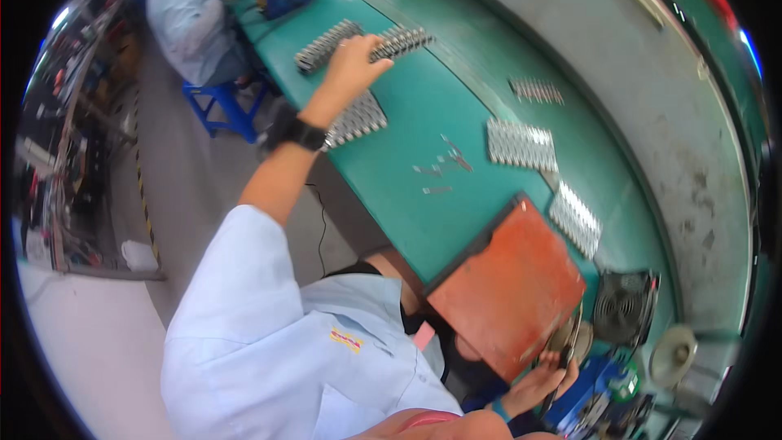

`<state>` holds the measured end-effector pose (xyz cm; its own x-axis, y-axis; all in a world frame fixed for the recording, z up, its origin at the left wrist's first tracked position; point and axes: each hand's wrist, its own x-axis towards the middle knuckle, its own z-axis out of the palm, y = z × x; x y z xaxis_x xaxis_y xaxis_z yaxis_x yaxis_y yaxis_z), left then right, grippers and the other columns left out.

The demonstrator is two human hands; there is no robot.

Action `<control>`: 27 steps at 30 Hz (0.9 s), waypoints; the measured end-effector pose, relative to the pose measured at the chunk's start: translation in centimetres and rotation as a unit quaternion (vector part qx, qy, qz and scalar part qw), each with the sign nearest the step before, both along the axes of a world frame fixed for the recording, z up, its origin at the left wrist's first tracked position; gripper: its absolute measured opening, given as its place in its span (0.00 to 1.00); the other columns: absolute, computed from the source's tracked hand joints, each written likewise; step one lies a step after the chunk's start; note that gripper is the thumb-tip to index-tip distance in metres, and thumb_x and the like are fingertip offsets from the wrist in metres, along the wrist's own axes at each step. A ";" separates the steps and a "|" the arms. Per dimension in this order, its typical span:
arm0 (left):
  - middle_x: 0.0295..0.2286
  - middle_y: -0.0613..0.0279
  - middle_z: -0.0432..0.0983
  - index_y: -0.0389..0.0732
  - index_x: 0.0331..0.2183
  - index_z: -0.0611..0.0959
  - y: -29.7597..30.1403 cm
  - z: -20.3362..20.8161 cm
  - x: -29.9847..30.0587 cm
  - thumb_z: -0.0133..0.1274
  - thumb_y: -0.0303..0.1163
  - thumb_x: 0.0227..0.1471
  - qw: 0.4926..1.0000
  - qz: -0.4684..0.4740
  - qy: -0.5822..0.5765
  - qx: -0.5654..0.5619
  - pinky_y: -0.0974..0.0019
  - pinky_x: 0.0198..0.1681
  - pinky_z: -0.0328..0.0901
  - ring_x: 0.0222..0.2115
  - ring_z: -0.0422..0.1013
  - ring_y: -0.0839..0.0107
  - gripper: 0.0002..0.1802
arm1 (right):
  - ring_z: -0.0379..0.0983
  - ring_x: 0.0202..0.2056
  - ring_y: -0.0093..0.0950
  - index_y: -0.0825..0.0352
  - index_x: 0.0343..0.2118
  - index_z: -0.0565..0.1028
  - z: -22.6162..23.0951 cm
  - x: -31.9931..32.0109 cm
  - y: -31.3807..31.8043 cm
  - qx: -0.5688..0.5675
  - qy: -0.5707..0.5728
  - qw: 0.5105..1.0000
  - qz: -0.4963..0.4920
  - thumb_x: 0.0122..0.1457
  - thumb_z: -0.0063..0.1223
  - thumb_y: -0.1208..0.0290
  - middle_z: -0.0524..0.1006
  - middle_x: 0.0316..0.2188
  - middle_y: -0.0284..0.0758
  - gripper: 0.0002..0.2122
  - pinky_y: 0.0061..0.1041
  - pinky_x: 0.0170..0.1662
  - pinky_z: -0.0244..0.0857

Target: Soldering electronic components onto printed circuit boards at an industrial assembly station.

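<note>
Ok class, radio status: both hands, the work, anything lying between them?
Left hand at a grey ribbed block, grip unclear. Right hand holding a dark-handled tool. Orange board and loose strips between hands.

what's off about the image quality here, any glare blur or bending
Head view: the green table's long edges bow and the corners go black; head view: bright glare on the silver block beside the orange-red board; head view: fine detail is soft, including around the left hand.
</note>
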<state>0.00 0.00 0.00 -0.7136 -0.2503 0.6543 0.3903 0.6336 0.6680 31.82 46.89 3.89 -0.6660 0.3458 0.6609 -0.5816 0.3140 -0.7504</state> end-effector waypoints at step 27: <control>0.38 0.63 0.70 0.41 0.45 0.77 11.9 0.0 22.4 0.65 0.44 0.39 0.842 -0.478 -0.135 -0.210 0.59 0.47 0.53 0.39 0.65 0.64 0.31 | 0.74 0.36 0.26 0.71 0.54 0.59 -4.2 1.7 -14.8 -0.219 -0.219 0.951 -0.003 0.60 0.48 0.73 0.72 0.36 0.39 0.20 0.35 0.40 0.76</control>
